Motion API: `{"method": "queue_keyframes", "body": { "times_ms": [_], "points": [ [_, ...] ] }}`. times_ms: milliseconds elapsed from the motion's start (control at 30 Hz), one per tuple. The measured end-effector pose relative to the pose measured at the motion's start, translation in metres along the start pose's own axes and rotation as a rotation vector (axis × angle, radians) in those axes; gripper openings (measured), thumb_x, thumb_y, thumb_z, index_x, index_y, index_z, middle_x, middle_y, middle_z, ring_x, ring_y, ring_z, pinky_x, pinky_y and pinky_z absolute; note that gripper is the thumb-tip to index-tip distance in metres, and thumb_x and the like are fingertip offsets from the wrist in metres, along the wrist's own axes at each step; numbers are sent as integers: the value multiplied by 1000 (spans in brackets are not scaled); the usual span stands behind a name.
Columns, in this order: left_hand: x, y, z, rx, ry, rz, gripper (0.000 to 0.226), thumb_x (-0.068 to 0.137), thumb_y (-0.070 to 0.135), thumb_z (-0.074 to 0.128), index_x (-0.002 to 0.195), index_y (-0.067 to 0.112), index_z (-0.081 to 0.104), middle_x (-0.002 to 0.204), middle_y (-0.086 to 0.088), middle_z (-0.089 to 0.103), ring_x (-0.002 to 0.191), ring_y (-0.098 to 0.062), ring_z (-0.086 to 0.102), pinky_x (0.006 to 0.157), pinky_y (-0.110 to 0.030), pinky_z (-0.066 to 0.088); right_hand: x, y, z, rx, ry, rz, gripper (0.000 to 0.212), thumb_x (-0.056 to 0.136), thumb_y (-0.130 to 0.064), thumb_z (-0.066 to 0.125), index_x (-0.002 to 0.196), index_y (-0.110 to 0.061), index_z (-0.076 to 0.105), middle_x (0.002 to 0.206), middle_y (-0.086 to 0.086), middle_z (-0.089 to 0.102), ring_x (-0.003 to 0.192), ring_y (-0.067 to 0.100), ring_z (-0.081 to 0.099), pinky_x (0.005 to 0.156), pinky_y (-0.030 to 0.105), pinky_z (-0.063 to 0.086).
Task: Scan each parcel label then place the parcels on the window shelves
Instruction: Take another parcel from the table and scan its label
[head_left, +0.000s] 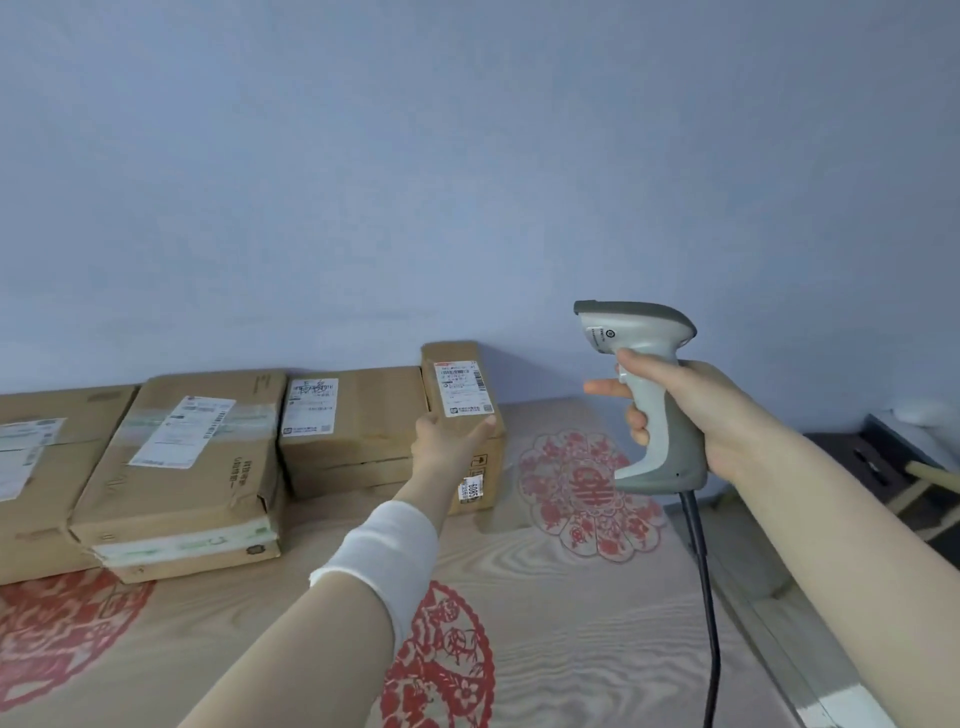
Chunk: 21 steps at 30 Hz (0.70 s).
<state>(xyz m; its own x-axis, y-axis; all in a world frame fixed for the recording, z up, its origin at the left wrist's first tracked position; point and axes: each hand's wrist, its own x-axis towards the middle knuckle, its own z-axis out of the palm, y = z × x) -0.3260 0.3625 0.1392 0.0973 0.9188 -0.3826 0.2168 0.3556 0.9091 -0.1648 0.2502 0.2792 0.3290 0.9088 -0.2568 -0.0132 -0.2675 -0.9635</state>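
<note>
Several brown cardboard parcels with white labels stand in a row along the wall. My left hand (447, 441) grips the near end of the rightmost one, a narrow upright parcel (457, 384) whose label faces up. Beside it sit a low wide parcel (363, 421), a large taped parcel (192, 467) and another parcel (41, 467) at the left edge. My right hand (685, 410) holds a grey handheld barcode scanner (644, 395) by its grip, raised to the right of the narrow parcel, nose pointing left. Its black cable (701, 571) hangs down.
The parcels rest on a wood-grain table (571, 649) printed with red paper-cut patterns. A plain blue-grey wall rises behind. Past the table's right edge stands dark furniture (883, 467) on the floor.
</note>
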Motion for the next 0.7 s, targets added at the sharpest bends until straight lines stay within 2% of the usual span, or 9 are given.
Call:
{"method": "queue_keyframes", "body": {
  "times_ms": [167,267,533,700],
  "points": [
    [52,-14,47,141,157,-85,115,67,48,79,150,20,4,151,-17,18,140,-33,24,112,-50,27,73,34,-12,21,-49,108,16,92,-26,58,92,-10,57,94,9,76,37,13,42,39,22,41],
    [74,-22,68,236,240,-100,123,64,50,80,150,21,-3,155,-15,8,144,-31,10,115,-48,19,111,49,-16,58,-91,150,14,93,-25,57,93,-11,56,92,9,75,36,13,42,39,20,41],
    [105,-36,95,408,373,-129,133,61,53,80,150,16,-12,156,-15,3,144,-31,8,116,-44,18,182,85,-27,115,-284,237,15,95,-24,55,104,-12,56,86,7,76,36,12,43,39,19,39],
    [111,-26,113,502,401,-229,139,58,63,77,149,13,-15,157,-16,-6,146,-31,0,116,-44,13,206,96,-36,114,-335,231,22,93,-23,58,108,-7,56,92,13,75,36,14,42,39,21,40]
  ]
}}
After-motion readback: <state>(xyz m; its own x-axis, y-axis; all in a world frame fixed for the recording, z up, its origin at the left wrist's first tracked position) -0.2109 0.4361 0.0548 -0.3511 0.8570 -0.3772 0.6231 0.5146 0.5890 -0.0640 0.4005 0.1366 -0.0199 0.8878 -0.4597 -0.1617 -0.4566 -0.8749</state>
